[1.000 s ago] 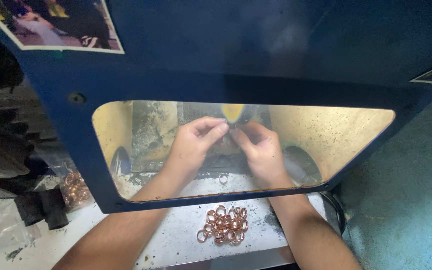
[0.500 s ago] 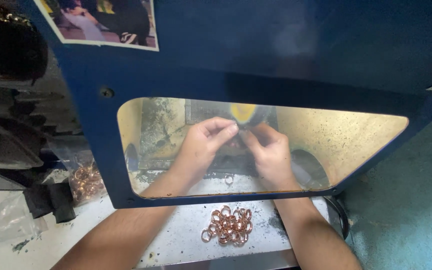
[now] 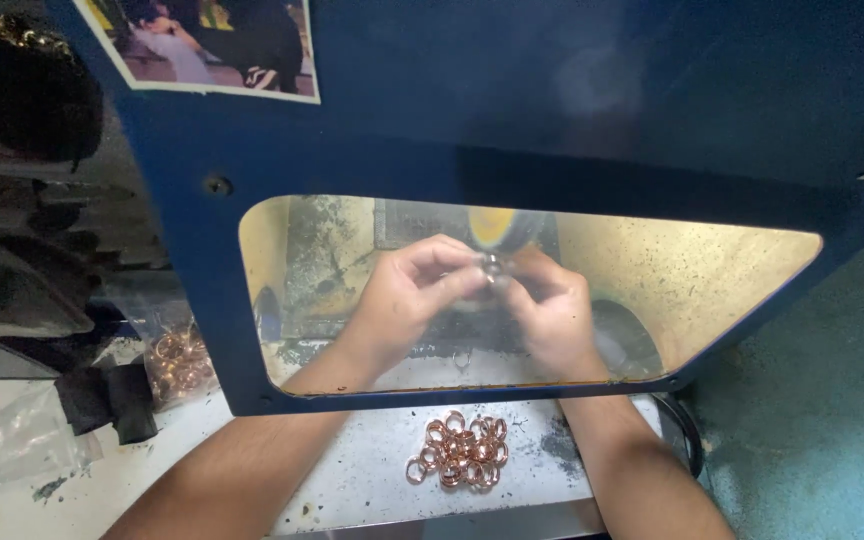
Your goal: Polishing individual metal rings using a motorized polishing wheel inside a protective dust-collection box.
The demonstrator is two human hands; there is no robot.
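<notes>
Seen through the clear window (image 3: pixel 712 290) of a blue machine guard (image 3: pixel 552 110), a person's two bare hands meet in front of a yellowish buffing wheel (image 3: pixel 495 228) at the far side of the enclosure. The left hand (image 3: pixel 407 295) and the right hand (image 3: pixel 552 310) come together at their fingertips, both pinching a small shiny ring (image 3: pixel 492 268) between thumb and fingers, just below the wheel; whether the ring touches the wheel cannot be told through the smeared pane. Both forearms pass under the guard's lower edge and cross a pale, dusty work plate (image 3: pixel 372 480). On that plate, near the person and between the two forearms, lies a heap of copper-coloured rings (image 3: pixel 460 450), touching one another in a loose pile. To the left, outside the guard, a clear plastic bag of similar copper-coloured rings (image 3: pixel 177 360) sits beside a dark cloth (image 3: pixel 107 400) (the bag's contents show only dimly through the plastic). A photograph (image 3: pixel 217 40) is stuck to the guard's upper left corner. The inner walls of the enclosure are speckled with dark residue, and a teal floor (image 3: pixel 822 420) shows at the right.
</notes>
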